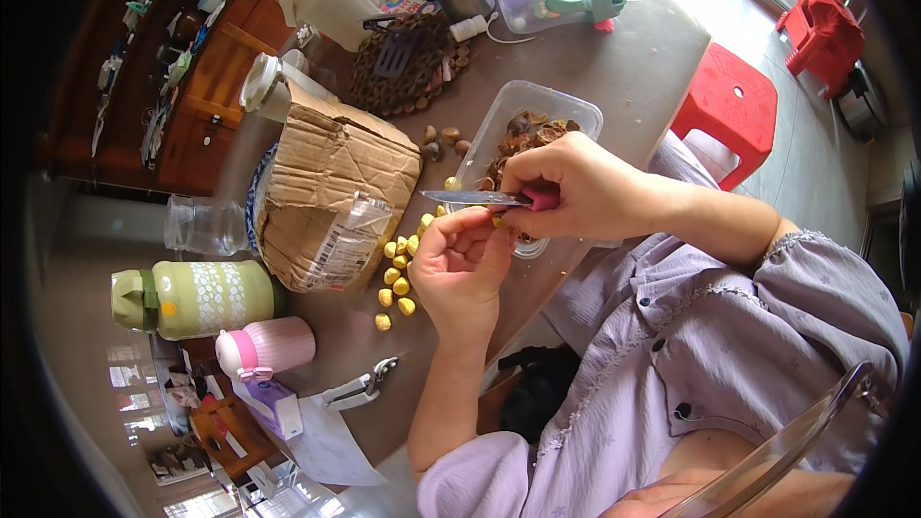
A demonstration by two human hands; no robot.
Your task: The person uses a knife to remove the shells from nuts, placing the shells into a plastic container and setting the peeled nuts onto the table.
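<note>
My right hand [575, 183] is closed on the pink handle of a small knife [478, 198], its blade pointing left above my left fingertips. My left hand [464, 266] pinches a small yellowish nut piece [498, 221] between thumb and finger, right beneath the blade; most of it is hidden by the fingers. Under both hands stands a clear plastic container [586, 104] holding brown shell pieces [540, 135]. Peeled yellow kernels [401, 286] lie loose on the table beside my left hand. Several brown unpeeled nuts [450, 135] lie beyond, near the container's left wall.
A cardboard box [338, 180] stands left of the kernels. Nearer the lower left are a green bottle [216, 298], a pink bottle [277, 349] and a plier-like tool with white handles [360, 387]. A woven mat [403, 65] and a sippy cup [561, 3] lie farther back. Red stool [734, 108] beside the table.
</note>
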